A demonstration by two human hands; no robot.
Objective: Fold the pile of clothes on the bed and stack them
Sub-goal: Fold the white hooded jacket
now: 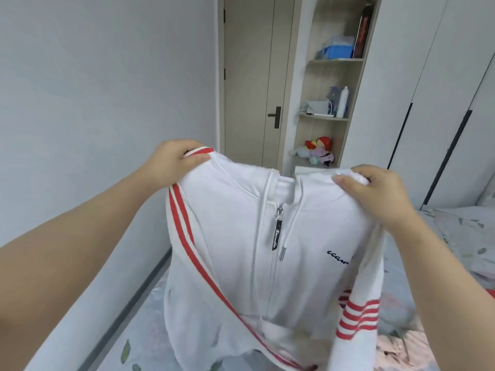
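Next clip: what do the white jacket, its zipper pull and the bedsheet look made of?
Jacket: soft knit, probably a cotton blend, matte; it hangs limp and creases softly. Zipper pull: dark tab, perhaps woven or rubber, under a shiny metal slider. Bedsheet: thin smooth fabric with a printed leaf pattern.

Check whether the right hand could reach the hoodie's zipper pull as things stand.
Probably yes, once freed: the zipper pull hangs uncovered on the hoodie front, but the right hand grips the hoodie's shoulder and would have to let go first.
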